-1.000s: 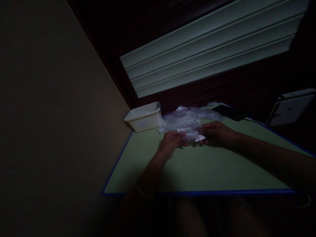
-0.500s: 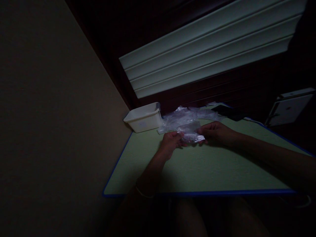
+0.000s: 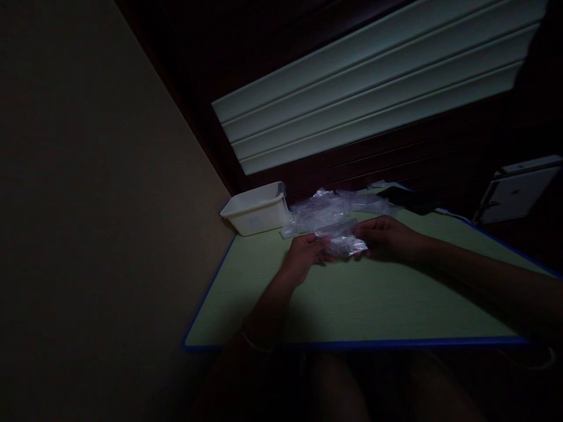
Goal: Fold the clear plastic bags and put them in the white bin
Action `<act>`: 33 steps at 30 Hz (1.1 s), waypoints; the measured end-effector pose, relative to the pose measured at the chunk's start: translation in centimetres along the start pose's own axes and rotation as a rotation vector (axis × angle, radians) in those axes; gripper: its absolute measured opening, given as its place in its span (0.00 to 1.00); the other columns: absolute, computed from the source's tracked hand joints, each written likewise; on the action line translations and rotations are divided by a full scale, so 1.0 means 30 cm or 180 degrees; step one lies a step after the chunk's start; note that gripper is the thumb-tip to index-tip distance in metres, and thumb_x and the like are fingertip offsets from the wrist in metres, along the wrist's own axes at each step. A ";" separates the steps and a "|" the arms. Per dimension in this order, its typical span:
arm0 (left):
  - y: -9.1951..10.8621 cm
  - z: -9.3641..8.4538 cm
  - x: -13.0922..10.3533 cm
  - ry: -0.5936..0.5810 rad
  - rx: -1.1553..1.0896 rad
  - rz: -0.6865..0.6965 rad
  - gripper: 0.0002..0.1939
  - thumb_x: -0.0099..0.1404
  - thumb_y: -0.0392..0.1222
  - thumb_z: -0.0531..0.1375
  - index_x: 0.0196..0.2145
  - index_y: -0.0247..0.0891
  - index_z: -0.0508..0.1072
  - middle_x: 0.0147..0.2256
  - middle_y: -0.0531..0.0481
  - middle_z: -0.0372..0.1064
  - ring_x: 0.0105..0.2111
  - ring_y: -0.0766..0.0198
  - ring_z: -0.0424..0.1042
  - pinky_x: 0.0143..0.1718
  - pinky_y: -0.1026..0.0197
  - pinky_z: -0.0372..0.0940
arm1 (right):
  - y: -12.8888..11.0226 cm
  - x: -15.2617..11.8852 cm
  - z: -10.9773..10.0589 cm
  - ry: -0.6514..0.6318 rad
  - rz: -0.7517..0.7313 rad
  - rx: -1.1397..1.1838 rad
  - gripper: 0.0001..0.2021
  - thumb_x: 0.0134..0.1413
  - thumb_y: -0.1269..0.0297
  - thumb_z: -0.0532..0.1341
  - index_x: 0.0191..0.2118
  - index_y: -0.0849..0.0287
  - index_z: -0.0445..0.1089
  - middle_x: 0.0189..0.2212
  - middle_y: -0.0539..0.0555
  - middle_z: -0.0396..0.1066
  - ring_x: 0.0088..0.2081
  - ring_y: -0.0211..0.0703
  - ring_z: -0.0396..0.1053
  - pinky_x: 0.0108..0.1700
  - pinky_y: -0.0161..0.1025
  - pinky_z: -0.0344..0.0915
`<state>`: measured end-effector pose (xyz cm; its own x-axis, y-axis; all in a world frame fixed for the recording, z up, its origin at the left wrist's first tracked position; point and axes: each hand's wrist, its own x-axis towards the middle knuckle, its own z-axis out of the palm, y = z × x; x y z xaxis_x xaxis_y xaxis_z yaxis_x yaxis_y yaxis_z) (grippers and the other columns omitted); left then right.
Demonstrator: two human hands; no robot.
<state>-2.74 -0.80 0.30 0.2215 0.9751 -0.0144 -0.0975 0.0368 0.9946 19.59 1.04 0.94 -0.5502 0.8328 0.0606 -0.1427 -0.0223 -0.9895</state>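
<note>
Between my two hands is a clear, shiny plastic bag [image 3: 341, 241], crinkled and held just above the table. My left hand [image 3: 304, 255] pinches its left end with thumb and fingers. At the right end, my right hand [image 3: 382, 235] grips it the same way. Just behind the held bag lies a loose heap of clear plastic bags [image 3: 317, 214], spread across the back of the table. The room is dim, so whether anything is inside the held bag cannot be made out.
The pale green table [image 3: 352, 310] has a blue edge. A white plastic bin [image 3: 257, 218] stands at its back left corner by the wall. A dark flat object [image 3: 407, 200] lies at the back right, and a white tablet-like device [image 3: 512, 193] leans beyond the right edge.
The upper part of the held plastic bag has folded down and looks more crumpled. Both hands stay in nearly the same place, still gripping it.
</note>
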 end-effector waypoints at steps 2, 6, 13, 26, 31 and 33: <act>-0.003 -0.001 0.000 -0.0038 0.0002 0.0001 0.17 0.54 0.46 0.68 0.36 0.30 0.75 0.33 0.43 0.76 0.26 0.65 0.74 0.29 0.63 0.69 | -0.001 -0.001 -0.002 -0.0040 -0.0016 0.0030 0.13 0.49 0.56 0.68 0.29 0.63 0.75 0.23 0.54 0.74 0.24 0.37 0.68 0.28 0.35 0.63; -0.004 -0.003 -0.001 -0.0054 0.0012 -0.0012 0.15 0.55 0.45 0.68 0.36 0.31 0.75 0.31 0.44 0.76 0.25 0.65 0.74 0.27 0.64 0.68 | -0.001 -0.001 -0.004 -0.0082 -0.0024 0.0017 0.11 0.48 0.59 0.68 0.30 0.63 0.75 0.24 0.54 0.74 0.24 0.37 0.69 0.26 0.34 0.63; 0.002 -0.001 -0.001 -0.0018 0.0063 -0.0013 0.15 0.57 0.45 0.67 0.38 0.31 0.74 0.30 0.44 0.76 0.24 0.66 0.74 0.26 0.65 0.68 | -0.004 -0.006 -0.003 -0.0017 0.0097 0.0253 0.14 0.46 0.64 0.69 0.40 0.63 0.75 0.29 0.56 0.77 0.26 0.39 0.73 0.28 0.35 0.67; 0.028 0.007 -0.012 -0.0039 -0.0173 -0.0007 0.13 0.56 0.38 0.66 0.40 0.33 0.75 0.32 0.44 0.77 0.29 0.61 0.77 0.29 0.63 0.70 | -0.010 -0.003 0.002 0.0266 0.0118 0.0424 0.12 0.43 0.67 0.69 0.38 0.62 0.76 0.27 0.56 0.78 0.25 0.40 0.74 0.25 0.34 0.68; 0.046 0.021 -0.023 -0.0030 -0.0295 0.0006 0.11 0.56 0.34 0.62 0.39 0.33 0.76 0.31 0.44 0.78 0.31 0.60 0.78 0.28 0.64 0.70 | -0.010 -0.003 -0.003 0.0310 0.0113 0.0443 0.08 0.44 0.67 0.68 0.34 0.62 0.77 0.25 0.57 0.77 0.24 0.40 0.73 0.25 0.35 0.67; 0.049 0.021 -0.026 -0.0037 -0.0291 0.0008 0.10 0.57 0.34 0.62 0.38 0.32 0.77 0.31 0.44 0.78 0.30 0.61 0.78 0.29 0.64 0.70 | -0.007 -0.003 -0.007 0.0277 0.0084 0.0435 0.07 0.43 0.67 0.68 0.32 0.62 0.77 0.25 0.56 0.77 0.24 0.39 0.72 0.26 0.35 0.67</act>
<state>-2.44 -1.65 1.83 0.2324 0.9726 -0.0102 -0.1860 0.0547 0.9810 19.84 1.08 1.13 -0.4828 0.8755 0.0172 -0.2430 -0.1150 -0.9632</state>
